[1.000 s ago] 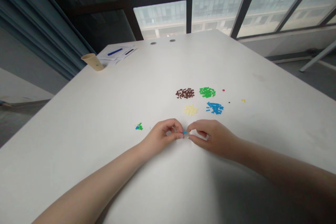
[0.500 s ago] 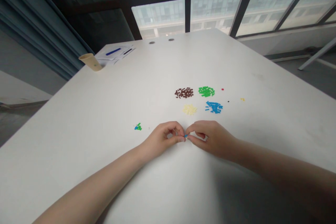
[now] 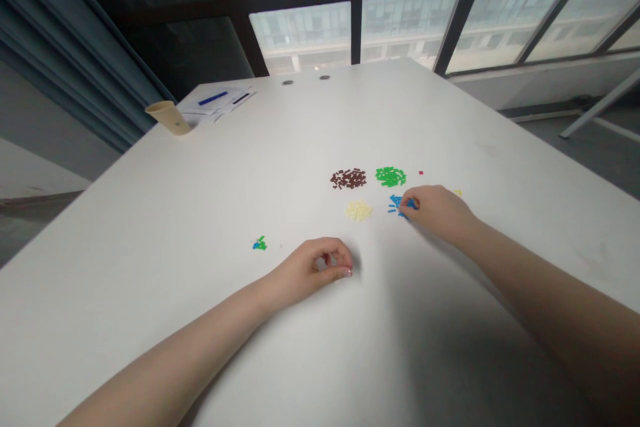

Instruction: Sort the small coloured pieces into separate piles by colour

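Head view: right hand (image 3: 437,208) on blue pieces (image 3: 400,205)

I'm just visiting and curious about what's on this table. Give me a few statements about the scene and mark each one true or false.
The right hand is at the pile of small blue pieces. True.

The green pieces lie beside the brown pieces. True.

The left hand is touching the brown pieces. False: it is apart from them, closer to the person.

The small blue-and-green cluster lies right of the right hand. False: it lies left of the left hand.
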`<state>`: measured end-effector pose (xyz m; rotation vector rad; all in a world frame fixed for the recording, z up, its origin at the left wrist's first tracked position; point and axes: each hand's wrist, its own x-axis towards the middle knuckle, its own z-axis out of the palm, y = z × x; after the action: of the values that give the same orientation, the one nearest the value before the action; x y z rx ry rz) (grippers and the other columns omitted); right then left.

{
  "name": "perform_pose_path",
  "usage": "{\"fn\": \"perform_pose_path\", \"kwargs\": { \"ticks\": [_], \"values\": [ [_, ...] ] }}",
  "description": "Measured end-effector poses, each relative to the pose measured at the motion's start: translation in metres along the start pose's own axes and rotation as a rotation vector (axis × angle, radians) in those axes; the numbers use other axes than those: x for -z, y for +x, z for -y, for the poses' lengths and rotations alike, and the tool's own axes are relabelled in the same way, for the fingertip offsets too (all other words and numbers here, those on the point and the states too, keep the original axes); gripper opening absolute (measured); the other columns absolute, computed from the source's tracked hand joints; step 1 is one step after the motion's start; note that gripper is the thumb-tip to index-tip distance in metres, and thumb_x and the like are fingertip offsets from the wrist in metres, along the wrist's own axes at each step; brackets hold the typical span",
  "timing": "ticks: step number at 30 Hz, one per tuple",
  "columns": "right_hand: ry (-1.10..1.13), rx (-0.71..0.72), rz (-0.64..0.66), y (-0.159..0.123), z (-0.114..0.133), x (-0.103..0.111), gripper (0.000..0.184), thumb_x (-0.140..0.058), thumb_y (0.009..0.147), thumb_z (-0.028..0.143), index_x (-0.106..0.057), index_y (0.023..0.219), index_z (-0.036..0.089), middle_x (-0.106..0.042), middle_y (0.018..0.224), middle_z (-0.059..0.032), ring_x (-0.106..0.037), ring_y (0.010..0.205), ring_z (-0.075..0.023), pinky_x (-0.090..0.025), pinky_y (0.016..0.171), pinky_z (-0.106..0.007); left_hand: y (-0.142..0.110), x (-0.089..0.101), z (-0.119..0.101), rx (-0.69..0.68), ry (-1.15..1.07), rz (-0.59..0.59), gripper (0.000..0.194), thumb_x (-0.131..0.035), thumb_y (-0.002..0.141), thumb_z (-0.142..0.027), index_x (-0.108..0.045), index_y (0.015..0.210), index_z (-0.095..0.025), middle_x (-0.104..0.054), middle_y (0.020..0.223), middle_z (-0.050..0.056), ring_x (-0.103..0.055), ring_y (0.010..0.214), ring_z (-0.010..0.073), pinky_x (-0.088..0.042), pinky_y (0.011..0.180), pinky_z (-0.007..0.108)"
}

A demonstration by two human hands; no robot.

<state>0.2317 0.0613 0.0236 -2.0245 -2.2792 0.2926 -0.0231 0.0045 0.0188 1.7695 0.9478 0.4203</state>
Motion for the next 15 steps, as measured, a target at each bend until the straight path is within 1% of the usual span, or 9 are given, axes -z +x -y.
{"fn": "perform_pose_path", "kwargs": {
  "ticks": [3, 6, 9, 11, 13, 15],
  "values": [
    [-0.022, -0.016, 0.021, 0.0, 0.002, -0.007, 0.019, -0.048, 0.075, 0.03, -0.066, 0.077, 0.024, -0.064, 0.073, -0.002, -0.052, 0.064, -0.0152, -0.027, 0.05, -0.023, 0.0, 0.0, 0.0, -0.002, 0.009, 0.006, 0.013, -0.053, 0.079, -0.03, -0.057, 0.077, -0.017, -0.057, 0.076, 0.0, -0.048, 0.071, 0.0106, -0.037, 0.067, 0.023],
    [-0.015, -0.02, 0.032, 0.0, 0.002, -0.009, 0.019, -0.049, 0.075, 0.03, -0.066, 0.079, 0.024, -0.064, 0.075, -0.0022, -0.053, 0.066, -0.0159, -0.027, 0.05, -0.023, 0.0, 0.001, 0.0, -0.005, 0.018, 0.014, 0.014, -0.053, 0.079, -0.031, -0.057, 0.077, -0.017, -0.057, 0.076, 0.0, -0.048, 0.071, 0.0105, -0.037, 0.066, 0.022],
    [-0.015, -0.004, 0.035, 0.0, 0.001, -0.006, 0.019, -0.048, 0.076, 0.03, -0.066, 0.078, 0.023, -0.065, 0.076, -0.0026, -0.054, 0.069, -0.0168, -0.028, 0.051, -0.024, 0.0, 0.0, -0.001, -0.01, 0.04, 0.018, 0.015, -0.052, 0.079, -0.031, -0.057, 0.077, -0.017, -0.058, 0.076, 0.0, -0.049, 0.071, 0.0106, -0.038, 0.066, 0.022],
    [-0.019, -0.007, 0.013, -0.001, 0.003, -0.001, 0.021, -0.046, 0.077, 0.031, -0.066, 0.078, 0.023, -0.065, 0.077, -0.0029, -0.053, 0.069, -0.017, -0.027, 0.051, -0.024, 0.0, -0.001, -0.002, -0.007, 0.076, 0.008, 0.016, -0.05, 0.08, -0.031, -0.057, 0.078, -0.017, -0.059, 0.077, 0.001, -0.049, 0.071, 0.0109, -0.038, 0.066, 0.022],
    [-0.026, -0.016, -0.031, -0.005, 0.007, 0.006, 0.024, -0.043, 0.079, 0.031, -0.065, 0.078, 0.023, -0.064, 0.075, -0.0032, -0.052, 0.066, -0.0163, -0.026, 0.051, -0.024, 0.001, 0.002, -0.002, 0.015, 0.143, -0.034, 0.018, -0.046, 0.082, -0.032, -0.056, 0.08, -0.018, -0.06, 0.077, 0.001, -0.051, 0.071, 0.0116, -0.039, 0.062, 0.022],
    [-0.032, 0.016, -0.055, -0.013, 0.016, 0.012, 0.024, -0.041, 0.08, 0.03, -0.063, 0.078, 0.022, -0.062, 0.071, -0.0033, -0.049, 0.061, -0.0147, -0.024, 0.05, -0.024, 0.001, 0.009, -0.002, 0.039, 0.287, -0.142, 0.02, -0.039, 0.085, -0.031, -0.055, 0.086, -0.019, -0.061, 0.081, 0.002, -0.053, 0.072, 0.0125, -0.04, 0.061, 0.022]
  ]
}}
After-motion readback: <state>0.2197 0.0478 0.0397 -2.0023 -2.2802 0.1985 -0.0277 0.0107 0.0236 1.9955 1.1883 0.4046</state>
